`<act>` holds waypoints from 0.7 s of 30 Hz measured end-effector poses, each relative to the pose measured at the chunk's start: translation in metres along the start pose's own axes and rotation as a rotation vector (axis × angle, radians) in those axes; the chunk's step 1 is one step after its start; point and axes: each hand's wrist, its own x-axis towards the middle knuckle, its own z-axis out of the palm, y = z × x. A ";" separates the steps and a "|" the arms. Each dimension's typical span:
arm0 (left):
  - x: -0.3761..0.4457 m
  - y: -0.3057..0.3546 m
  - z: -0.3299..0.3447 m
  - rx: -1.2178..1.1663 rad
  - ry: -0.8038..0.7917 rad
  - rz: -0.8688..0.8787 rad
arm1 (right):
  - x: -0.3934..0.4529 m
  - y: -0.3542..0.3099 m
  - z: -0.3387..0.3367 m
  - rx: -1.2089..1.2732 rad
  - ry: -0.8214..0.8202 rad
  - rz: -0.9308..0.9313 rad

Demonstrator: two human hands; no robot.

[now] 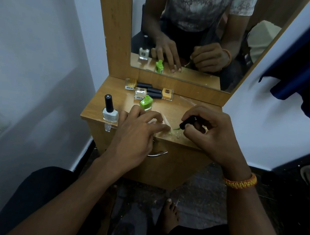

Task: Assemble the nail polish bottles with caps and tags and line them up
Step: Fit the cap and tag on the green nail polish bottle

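A green nail polish bottle (146,103) stands uncapped on the wooden shelf (176,106). My right hand (206,130) grips its black cap (188,121), whose green-tipped brush points left, low over the shelf's front edge. My left hand (140,127) lies flat on the shelf, fingers spread over a clear plastic piece, just in front of the green bottle. A white bottle (110,111) with a black cap stands upright at the front left. Three capped bottles (149,92), yellow and pale, lie on their sides at the back.
A mirror (186,35) in a wooden frame rises behind the shelf and reflects the hands and bottles. A drawer handle (158,153) sits below the shelf edge. White walls close in on both sides. A blue cloth (306,75) hangs at the right.
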 end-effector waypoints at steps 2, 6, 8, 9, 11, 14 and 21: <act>0.000 0.001 -0.001 0.003 -0.006 -0.006 | 0.000 0.001 0.003 -0.030 -0.036 0.007; 0.000 0.001 -0.001 0.004 -0.011 -0.012 | 0.000 0.002 0.004 -0.062 -0.125 0.024; 0.000 0.001 -0.001 0.001 -0.006 -0.008 | 0.000 0.000 0.000 -0.052 -0.103 0.019; 0.000 0.001 -0.002 0.000 -0.002 -0.007 | 0.000 -0.001 -0.001 -0.040 -0.080 0.016; 0.000 0.002 -0.002 0.002 0.001 -0.007 | 0.000 -0.003 -0.002 -0.012 -0.036 0.012; 0.000 0.002 -0.002 0.014 0.001 -0.008 | 0.001 -0.004 0.002 -0.029 -0.037 0.015; -0.001 0.002 -0.003 0.005 -0.001 -0.013 | 0.001 -0.002 0.000 -0.044 -0.093 0.032</act>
